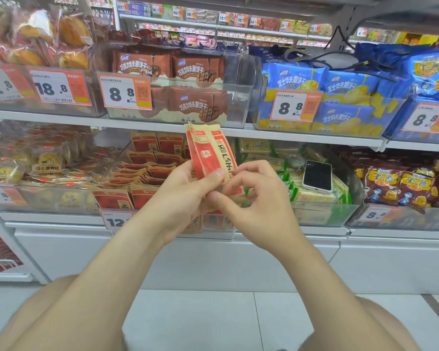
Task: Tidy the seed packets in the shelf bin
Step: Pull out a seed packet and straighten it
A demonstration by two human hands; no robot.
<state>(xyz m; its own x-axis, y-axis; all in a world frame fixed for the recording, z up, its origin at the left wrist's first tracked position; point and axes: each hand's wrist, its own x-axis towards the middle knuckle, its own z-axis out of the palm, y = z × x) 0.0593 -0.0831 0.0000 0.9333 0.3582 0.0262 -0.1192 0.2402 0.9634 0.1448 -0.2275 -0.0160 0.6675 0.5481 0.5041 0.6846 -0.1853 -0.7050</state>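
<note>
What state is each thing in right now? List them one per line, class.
left hand: gripping held packets
right hand: pinching held packets
held packets: upright, lifted in front of the shelf
binned packets: jumbled, some lying flat
phone: face up, screen dark

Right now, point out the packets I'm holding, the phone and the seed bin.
packets (208, 150): head view, on the red front face, above the fingers.
phone (317, 174): head view, middle of its dark screen.
seed bin (113, 150): head view, on its clear left wall.
</note>
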